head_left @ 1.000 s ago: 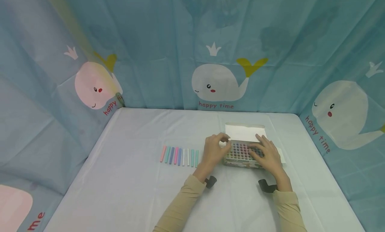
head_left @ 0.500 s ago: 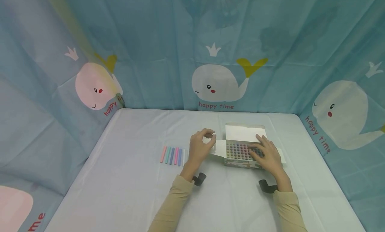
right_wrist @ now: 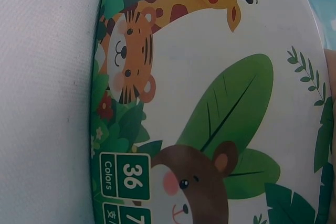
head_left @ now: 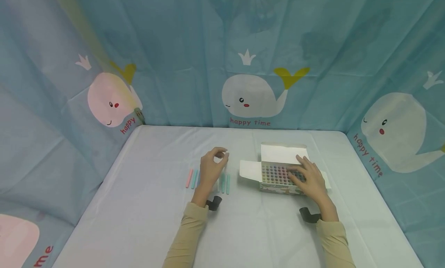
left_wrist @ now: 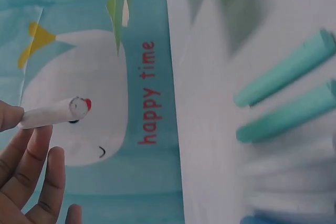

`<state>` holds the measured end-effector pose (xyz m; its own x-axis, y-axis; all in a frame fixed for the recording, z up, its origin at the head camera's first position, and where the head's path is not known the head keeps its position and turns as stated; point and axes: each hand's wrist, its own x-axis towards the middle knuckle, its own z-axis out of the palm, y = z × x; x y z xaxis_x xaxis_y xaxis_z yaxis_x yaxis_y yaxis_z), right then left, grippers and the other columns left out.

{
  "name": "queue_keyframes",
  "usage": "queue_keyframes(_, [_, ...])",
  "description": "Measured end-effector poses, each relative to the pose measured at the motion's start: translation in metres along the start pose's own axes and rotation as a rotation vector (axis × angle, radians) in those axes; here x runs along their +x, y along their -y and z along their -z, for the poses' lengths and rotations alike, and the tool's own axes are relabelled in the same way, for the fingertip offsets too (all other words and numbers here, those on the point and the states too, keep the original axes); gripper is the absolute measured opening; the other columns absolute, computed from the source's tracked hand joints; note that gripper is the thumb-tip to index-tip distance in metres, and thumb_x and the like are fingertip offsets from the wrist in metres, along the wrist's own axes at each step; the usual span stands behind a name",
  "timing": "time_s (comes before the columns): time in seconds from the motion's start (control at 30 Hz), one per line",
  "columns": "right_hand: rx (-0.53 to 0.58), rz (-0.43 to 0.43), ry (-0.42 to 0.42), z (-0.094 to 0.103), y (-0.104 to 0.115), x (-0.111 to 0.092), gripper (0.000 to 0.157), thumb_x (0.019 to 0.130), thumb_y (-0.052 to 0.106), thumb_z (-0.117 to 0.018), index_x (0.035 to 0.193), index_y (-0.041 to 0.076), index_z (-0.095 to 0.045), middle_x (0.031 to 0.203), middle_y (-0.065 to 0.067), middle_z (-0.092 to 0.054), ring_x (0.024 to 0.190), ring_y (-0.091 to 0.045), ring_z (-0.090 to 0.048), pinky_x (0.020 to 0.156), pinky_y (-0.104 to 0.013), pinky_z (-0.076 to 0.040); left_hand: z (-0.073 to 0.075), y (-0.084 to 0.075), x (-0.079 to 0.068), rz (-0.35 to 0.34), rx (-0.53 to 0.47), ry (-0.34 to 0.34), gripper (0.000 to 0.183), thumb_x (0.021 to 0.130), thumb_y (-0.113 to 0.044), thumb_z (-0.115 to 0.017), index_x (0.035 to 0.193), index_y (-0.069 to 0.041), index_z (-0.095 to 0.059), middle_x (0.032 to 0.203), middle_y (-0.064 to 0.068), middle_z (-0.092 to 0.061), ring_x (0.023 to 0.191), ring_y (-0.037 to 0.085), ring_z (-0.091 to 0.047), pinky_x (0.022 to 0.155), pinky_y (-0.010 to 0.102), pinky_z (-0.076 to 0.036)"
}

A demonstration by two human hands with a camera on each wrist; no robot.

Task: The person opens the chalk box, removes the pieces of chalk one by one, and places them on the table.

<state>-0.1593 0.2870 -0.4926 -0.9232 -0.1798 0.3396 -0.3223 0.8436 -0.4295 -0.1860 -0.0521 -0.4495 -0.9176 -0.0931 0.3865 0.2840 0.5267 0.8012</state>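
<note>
My left hand (head_left: 210,169) pinches a white chalk stick (left_wrist: 55,113) between thumb and fingertips, above a row of chalks on the table. In that row a pink chalk (head_left: 189,178) lies at the left end and teal chalk (head_left: 228,184) at the right; the hand hides some of the middle ones. My right hand (head_left: 309,179) rests over the right part of an open chalk box (head_left: 278,188), fingers spread and holding no chalk. Many coloured chalk ends (head_left: 274,173) show upright inside the box. Cartoon animals cover the box's side (right_wrist: 173,77) in the right wrist view.
The box's back lid (head_left: 283,152) stands up behind it, and a left side flap (head_left: 250,170) sticks out towards the chalk row. A white cloth covers the table (head_left: 139,214). A blue curtain (head_left: 180,94) with printed whales hangs along the back and sides.
My left hand has moved left with the white chalk, from the box's left end to above the row, uncovering the side flap. The right hand has stayed on the box.
</note>
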Motion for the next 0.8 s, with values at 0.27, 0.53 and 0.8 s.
queue_keyframes(0.27, [0.005, -0.002, 0.001, 0.0, 0.0, 0.0, 0.025, 0.083, 0.031, -0.067, 0.104, 0.016, -0.067, 0.143, -0.02, -0.038, 0.135, -0.041, -0.025, 0.11, -0.056, -0.01, 0.022, 0.019, 0.002, 0.051, 0.036, 0.039, 0.017, 0.086, -0.023, -0.065, 0.101, -0.015, -0.068, 0.079, -0.001, -0.066, 0.076, 0.017, -0.061, 0.067, 0.033, -0.048])
queue_keyframes(0.53, [0.002, 0.001, -0.002, -0.001, -0.001, 0.001, 0.026, 0.083, 0.032, -0.067, 0.104, 0.016, -0.067, 0.142, -0.02, -0.038, 0.134, -0.041, -0.025, 0.11, -0.057, -0.011, 0.044, 0.052, 0.007, 0.095, 0.187, 0.079, 0.018, 0.085, -0.028, -0.067, 0.098, -0.016, -0.069, 0.078, 0.0, -0.067, 0.073, 0.017, -0.062, 0.07, 0.035, -0.048])
queue_keyframes(0.8, [0.004, 0.005, -0.008, -0.001, -0.002, 0.0, 0.025, 0.083, 0.031, -0.067, 0.103, 0.016, -0.067, 0.142, -0.02, -0.038, 0.134, -0.041, -0.026, 0.11, -0.057, -0.011, 0.068, 0.074, 0.004, 0.219, 0.303, 0.163, 0.023, 0.086, -0.031, -0.065, 0.1, -0.014, -0.068, 0.081, 0.002, -0.066, 0.068, 0.017, -0.058, 0.065, 0.034, -0.046])
